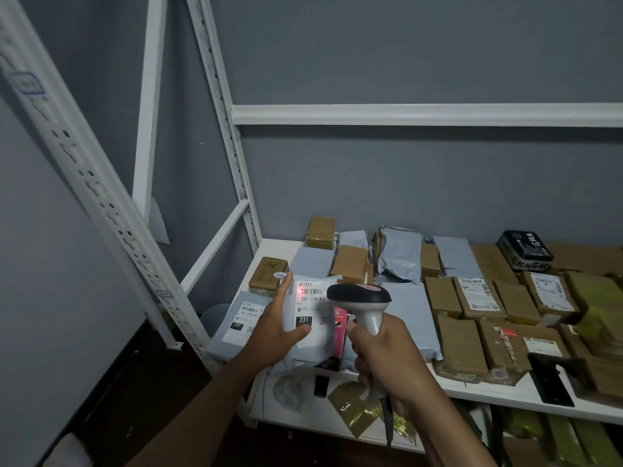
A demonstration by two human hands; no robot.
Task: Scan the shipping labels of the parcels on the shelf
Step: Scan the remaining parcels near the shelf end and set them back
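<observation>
The left hand [274, 323] grips a grey parcel [308, 318] at the shelf's [472, 390] near left; the right hand [381, 352] clasps the scanner [362, 298]. Hold the label [312, 306] flat and sweep the red beam across the whole barcode.

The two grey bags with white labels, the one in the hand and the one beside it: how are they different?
The held bag is tipped up by the left hand; the other bag lies flat on the shelf. The scanner in the right hand shines red on the held bag's label; the other bag's label has no red light. Both are grey with a black "231" box.
</observation>
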